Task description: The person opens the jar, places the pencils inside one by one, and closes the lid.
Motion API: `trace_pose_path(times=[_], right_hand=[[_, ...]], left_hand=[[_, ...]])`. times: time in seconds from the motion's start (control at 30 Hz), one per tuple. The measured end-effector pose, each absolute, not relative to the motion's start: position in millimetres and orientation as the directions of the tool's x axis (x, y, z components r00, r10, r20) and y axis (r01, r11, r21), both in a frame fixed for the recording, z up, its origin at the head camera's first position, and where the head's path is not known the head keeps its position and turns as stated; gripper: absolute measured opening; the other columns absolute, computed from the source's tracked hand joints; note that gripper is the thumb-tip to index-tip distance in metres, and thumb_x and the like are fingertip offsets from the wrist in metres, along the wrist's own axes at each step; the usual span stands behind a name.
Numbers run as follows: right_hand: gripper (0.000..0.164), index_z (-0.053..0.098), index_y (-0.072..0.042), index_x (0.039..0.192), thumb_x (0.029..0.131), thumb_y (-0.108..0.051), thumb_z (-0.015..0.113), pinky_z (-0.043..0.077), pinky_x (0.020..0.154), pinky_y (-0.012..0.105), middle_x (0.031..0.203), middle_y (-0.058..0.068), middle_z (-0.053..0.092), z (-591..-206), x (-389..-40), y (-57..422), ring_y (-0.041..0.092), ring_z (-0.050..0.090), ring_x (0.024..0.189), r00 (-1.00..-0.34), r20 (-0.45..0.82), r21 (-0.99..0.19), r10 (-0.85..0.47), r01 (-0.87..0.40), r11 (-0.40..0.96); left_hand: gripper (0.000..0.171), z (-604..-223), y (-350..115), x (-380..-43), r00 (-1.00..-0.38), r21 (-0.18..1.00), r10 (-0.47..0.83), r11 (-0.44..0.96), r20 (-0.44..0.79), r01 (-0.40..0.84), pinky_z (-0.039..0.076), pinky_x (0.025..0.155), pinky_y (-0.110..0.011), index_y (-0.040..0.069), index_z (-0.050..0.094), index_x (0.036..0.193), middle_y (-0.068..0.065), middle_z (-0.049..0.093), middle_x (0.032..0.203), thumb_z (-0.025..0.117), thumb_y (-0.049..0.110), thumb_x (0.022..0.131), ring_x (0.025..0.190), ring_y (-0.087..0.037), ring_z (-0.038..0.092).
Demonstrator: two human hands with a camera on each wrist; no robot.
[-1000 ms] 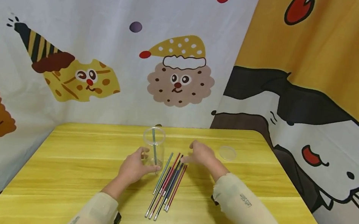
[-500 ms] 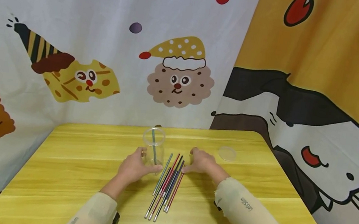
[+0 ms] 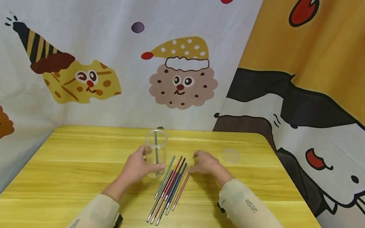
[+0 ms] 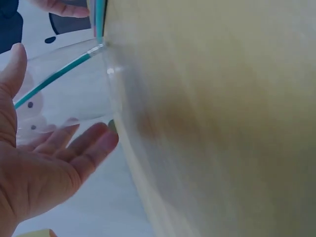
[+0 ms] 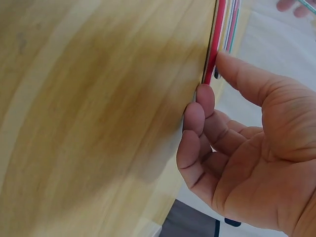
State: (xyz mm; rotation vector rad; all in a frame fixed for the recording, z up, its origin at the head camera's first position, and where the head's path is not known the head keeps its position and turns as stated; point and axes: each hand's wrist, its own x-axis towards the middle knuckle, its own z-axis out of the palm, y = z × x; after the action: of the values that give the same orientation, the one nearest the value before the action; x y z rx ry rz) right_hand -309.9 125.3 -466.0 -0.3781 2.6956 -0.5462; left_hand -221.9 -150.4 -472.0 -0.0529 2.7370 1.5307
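My left hand (image 3: 138, 166) curves round a tall clear plastic cup (image 3: 156, 153), its thumb across the front and its other fingers on the far side. Inside that cup leans one teal pencil (image 3: 156, 145). To the right of the cup, several pencils (image 3: 167, 193) in red, black and teal lie in a loose bundle, silver ends toward me. At the bundle's right edge, my right hand (image 3: 206, 163) pinches the far end of a red pencil (image 3: 181, 191) between thumb and index finger. The right wrist view shows this red pencil (image 5: 215, 44) at the fingertips, with the remaining fingers curled below.
A round clear lid (image 3: 230, 156) lies flat behind and right of my right hand. Everything sits on a yellow wood-grain table (image 3: 85, 155). A cartoon-printed curtain (image 3: 108, 41) hangs along the table's far edge.
My right hand has come slightly nearer and taken the red pencil, whose near end has shifted right and away from the bundle. The left hand stays at the cup, its thumb slightly higher.
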Motion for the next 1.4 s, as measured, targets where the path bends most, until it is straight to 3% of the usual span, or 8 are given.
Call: trace_pose_path(times=[0.2, 0.47, 0.8, 0.97, 1.13, 1.4], right_hand=[[0.06, 0.059, -0.004, 0.146, 0.096, -0.027, 0.081, 0.048, 0.117, 0.056, 0.15, 0.019, 0.061, -467.7, -312.7, 122.6, 0.04, 0.057, 0.14, -0.901, -0.285, -0.424, -0.327, -0.188, 0.886], [0.058, 0.064, -0.007, 0.141, 0.094, -0.036, 0.083, 0.05, 0.112, 0.057, 0.143, 0.014, 0.067, -468.1, -308.2, 115.6, 0.038, 0.061, 0.134, -0.922, -0.265, -0.362, -0.281, -0.175, 0.916], [0.053, 0.067, -0.01, 0.139, 0.09, -0.023, 0.083, 0.055, 0.105, 0.054, 0.143, 0.011, 0.068, -468.5, -309.0, 116.7, 0.033, 0.066, 0.126, -0.927, -0.274, -0.318, -0.255, -0.163, 0.934], [0.043, 0.069, -0.006, 0.137, 0.097, -0.02, 0.076, 0.061, 0.09, 0.043, 0.133, 0.014, 0.073, -459.2, -314.2, 124.2, 0.026, 0.072, 0.108, -0.918, -0.244, -0.432, -0.312, -0.186, 0.883], [0.037, 0.069, -0.004, 0.138, 0.103, -0.015, 0.069, 0.059, 0.072, 0.032, 0.109, 0.014, 0.079, -433.1, -321.1, 133.5, 0.024, 0.077, 0.089, -0.91, -0.131, -0.614, -0.393, -0.237, 0.753], [0.034, 0.07, -0.007, 0.137, 0.104, -0.017, 0.07, 0.046, 0.065, 0.03, 0.103, 0.012, 0.079, -393.5, -325.3, 142.8, 0.018, 0.062, 0.074, -0.899, 0.189, -0.687, -0.396, -0.409, 0.601]], left_hand=[[0.091, -476.0, -156.0, -221.3, -0.999, 0.876, 0.0, 0.481, -0.033, -0.029, 0.053, 0.11, -0.061, 0.008, 0.046, 0.156, -0.022, 0.053, 0.16, 0.092, 0.041, 0.085, 0.138, -0.051, 0.058], [0.093, -478.3, -158.2, -223.7, -0.999, 0.867, 0.016, 0.498, -0.042, -0.028, 0.059, 0.103, -0.057, 0.011, 0.045, 0.157, -0.021, 0.057, 0.156, 0.092, 0.045, 0.084, 0.131, -0.05, 0.063], [0.096, -480.5, -162.7, -224.4, -0.997, 0.823, 0.047, 0.567, -0.068, -0.03, 0.057, 0.105, -0.06, 0.012, 0.044, 0.159, -0.021, 0.057, 0.156, 0.09, 0.05, 0.084, 0.135, -0.046, 0.062], [0.095, -480.4, -162.6, -226.0, -0.996, 0.822, 0.059, 0.57, -0.071, -0.025, 0.058, 0.105, -0.058, 0.013, 0.045, 0.158, -0.022, 0.059, 0.154, 0.09, 0.05, 0.084, 0.134, -0.044, 0.063], [0.092, -480.3, -163.0, -226.1, -0.996, 0.812, 0.058, 0.584, -0.07, -0.024, 0.058, 0.104, -0.058, 0.013, 0.046, 0.157, -0.023, 0.061, 0.151, 0.09, 0.048, 0.085, 0.133, -0.043, 0.064], [0.088, -479.3, -164.4, -224.8, -0.997, 0.795, 0.069, 0.606, -0.046, 0.006, 0.058, 0.104, -0.058, 0.009, 0.049, 0.154, -0.025, 0.062, 0.148, 0.09, 0.046, 0.086, 0.131, -0.043, 0.065]])
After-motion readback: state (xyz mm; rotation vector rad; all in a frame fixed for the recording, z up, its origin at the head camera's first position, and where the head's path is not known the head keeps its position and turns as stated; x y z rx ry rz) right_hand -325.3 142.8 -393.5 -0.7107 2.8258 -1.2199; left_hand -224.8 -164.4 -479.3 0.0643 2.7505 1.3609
